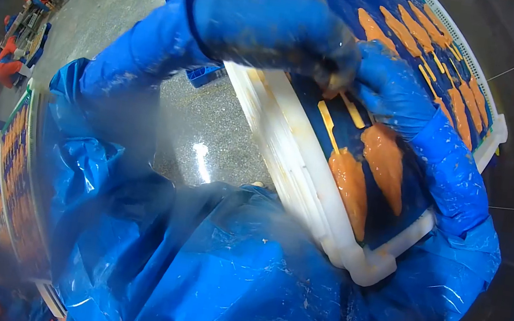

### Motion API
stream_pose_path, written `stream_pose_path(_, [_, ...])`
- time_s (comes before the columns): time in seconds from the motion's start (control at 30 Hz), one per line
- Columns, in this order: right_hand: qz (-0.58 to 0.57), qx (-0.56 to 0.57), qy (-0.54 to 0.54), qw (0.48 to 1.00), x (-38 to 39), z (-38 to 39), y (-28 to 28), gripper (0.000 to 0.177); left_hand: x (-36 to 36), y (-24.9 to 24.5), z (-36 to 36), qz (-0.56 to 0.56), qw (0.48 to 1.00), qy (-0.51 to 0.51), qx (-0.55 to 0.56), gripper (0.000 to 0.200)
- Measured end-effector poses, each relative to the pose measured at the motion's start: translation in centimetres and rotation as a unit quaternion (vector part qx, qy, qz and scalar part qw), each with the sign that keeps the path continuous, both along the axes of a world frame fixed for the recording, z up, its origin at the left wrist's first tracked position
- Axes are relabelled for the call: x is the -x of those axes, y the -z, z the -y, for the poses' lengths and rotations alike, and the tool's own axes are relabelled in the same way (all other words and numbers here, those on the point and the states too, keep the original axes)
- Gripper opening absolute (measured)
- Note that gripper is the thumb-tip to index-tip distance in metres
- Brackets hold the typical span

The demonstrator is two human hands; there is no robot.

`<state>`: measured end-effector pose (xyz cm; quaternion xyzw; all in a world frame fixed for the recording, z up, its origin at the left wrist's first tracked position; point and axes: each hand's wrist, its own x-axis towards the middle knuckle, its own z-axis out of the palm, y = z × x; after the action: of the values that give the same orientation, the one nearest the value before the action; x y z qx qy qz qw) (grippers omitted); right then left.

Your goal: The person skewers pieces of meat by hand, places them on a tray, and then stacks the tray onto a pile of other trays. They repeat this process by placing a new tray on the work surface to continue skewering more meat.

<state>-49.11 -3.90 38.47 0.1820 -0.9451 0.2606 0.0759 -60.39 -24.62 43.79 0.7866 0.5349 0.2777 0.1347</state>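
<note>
"Reaching over the tray [301, 164], what were the two hands busy with?"

"Arranging skewered meat, I'd say: that looked like the step. The left hand [333, 52] and the right hand [390, 91] met above the tray, close together."

"Grasping something?"

"The right hand's fingers were curled in, right by the end of a stick [352, 110], but I couldn't tell whether they held it. The left was blurred, so I couldn't tell its grip either."

"And where was the meat?"

"One piece [349, 187] lay along the tray's white edge, with a second piece [384, 166] beside it, both on the blue mat [393, 230]. More pieces [401, 32] lay in rows past the right hand."

"So what did the next move call for?"

"A light touch, in my view: keeping the sticks lined up and the soft meat flat, without nudging its neighbour."
</note>
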Motion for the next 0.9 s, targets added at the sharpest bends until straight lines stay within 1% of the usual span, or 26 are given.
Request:
stream_pose_path(0.07, [-0.047, -0.086, -0.063, 0.993, 0.1, -1.2, -0.5, 0.019, -0.5, 1.7, -0.5, -0.011, 0.988, -0.060, 0.141, 0.019])
stream_pose_path(0.1, [-0.039, -0.062, -0.064, 0.995, 0.3, -1.8, -0.3, 0.016, -0.4, 2.3, -0.8, 0.028, 0.980, -0.069, 0.184, 0.020])
stream_pose_path(0.13, [-0.039, -0.060, -0.064, 0.995, 0.5, -2.1, -0.3, 0.016, -0.1, 2.4, -0.9, 0.028, 0.980, -0.069, 0.186, 0.020])
stream_pose_path(0.2, [-0.062, -0.022, -0.006, 0.998, 0.7, -2.9, -0.4, 0.019, 0.7, 2.2, -1.1, 0.096, 0.987, -0.063, 0.108, 0.020])
stream_pose_path(0.23, [-0.044, 0.023, 0.034, 0.998, 0.7, -3.0, -0.4, 0.017, 1.8, 1.3, -0.8, 0.096, 0.985, -0.107, 0.097, 0.020])
stream_pose_path(0.27, [-0.046, 0.026, 0.038, 0.998, 0.6, -3.0, -0.5, 0.017, 3.1, 1.3, -0.6, 0.094, 0.985, -0.103, 0.100, 0.020])
stream_pose_path(0.33, [-0.044, 0.092, 0.096, 0.990, 0.7, -2.9, -0.7, 0.015, 5.1, 2.4, -0.4, 0.014, 0.994, -0.098, 0.050, 0.020])
stream_pose_path(0.37, [-0.045, 0.093, 0.098, 0.990, 0.6, -2.6, -0.7, 0.015, 5.5, 3.2, -0.2, 0.025, 0.994, -0.080, 0.075, 0.019])
stream_pose_path(0.4, [-0.046, 0.077, 0.077, 0.993, 0.4, -2.2, -0.7, 0.016, 5.3, 3.7, -0.1, 0.024, 0.994, -0.078, 0.076, 0.019])
stream_pose_path(0.43, [-0.047, 0.061, 0.057, 0.995, 0.3, -1.7, -0.7, 0.019, 5.0, 4.2, 0.2, 0.018, 0.991, -0.091, 0.101, 0.019])
stream_pose_path(0.47, [-0.048, 0.061, 0.059, 0.995, 0.2, -0.9, -0.7, 0.019, 4.7, 4.5, 0.3, 0.013, 0.986, -0.103, 0.127, 0.018])
stream_pose_path(0.53, [-0.061, -0.083, 0.051, 0.993, -0.1, 0.3, -0.7, 0.019, 4.5, 4.4, 0.4, 0.021, 0.987, -0.103, 0.123, 0.017])
stream_pose_path(0.57, [-0.063, -0.076, 0.056, 0.994, 0.3, -0.1, 0.3, 0.018, 4.6, 4.1, 0.2, 0.041, 0.989, -0.109, 0.094, 0.017])
stream_pose_path(0.6, [-0.065, -0.078, 0.060, 0.993, 0.3, -0.3, 0.0, 0.018, 4.7, 4.1, 0.1, 0.060, 0.989, -0.115, 0.065, 0.018])
stream_pose_path(0.63, [-0.087, -0.012, 0.083, 0.993, 0.4, -0.7, -0.3, 0.018, 5.1, 4.1, -0.1, 0.117, 0.980, -0.141, 0.083, 0.020])
stream_pose_path(0.67, [-0.108, 0.055, 0.104, 0.987, 0.6, -1.2, -0.5, 0.018, 5.7, 4.1, -0.4, 0.117, 0.980, -0.138, 0.081, 0.020])
stream_pose_path(0.7, [-0.129, 0.021, 0.143, 0.981, 1.1, -2.2, -1.2, 0.020, 6.1, 4.0, -0.9, 0.091, 0.980, -0.169, 0.061, 0.021])
stream_pose_path(0.73, [-0.128, 0.019, 0.146, 0.981, 0.9, -2.4, -1.4, 0.020, 6.3, 3.9, -1.2, 0.065, 0.977, -0.200, 0.041, 0.021])
stream_pose_path(0.8, [0.006, -0.009, 0.243, 0.970, 0.2, -2.6, -2.6, 0.023, 6.2, 3.6, -2.7, 0.060, 0.981, -0.180, 0.049, 0.022])
stream_pose_path(0.83, [0.039, -0.076, 0.226, 0.970, 0.0, -2.7, -2.9, 0.024, 6.2, 3.7, -3.6, 0.036, 0.977, -0.203, 0.046, 0.024])
stream_pose_path(0.87, [0.038, -0.078, 0.230, 0.969, 0.2, -3.0, -2.6, 0.024, 6.2, 3.9, -4.5, 0.012, 0.973, -0.226, 0.044, 0.025])
stream_pose_path(0.9, [0.025, -0.101, 0.216, 0.971, 0.5, -3.6, -1.8, 0.024, 6.1, 4.3, -5.4, 0.011, 0.974, -0.222, 0.042, 0.025])
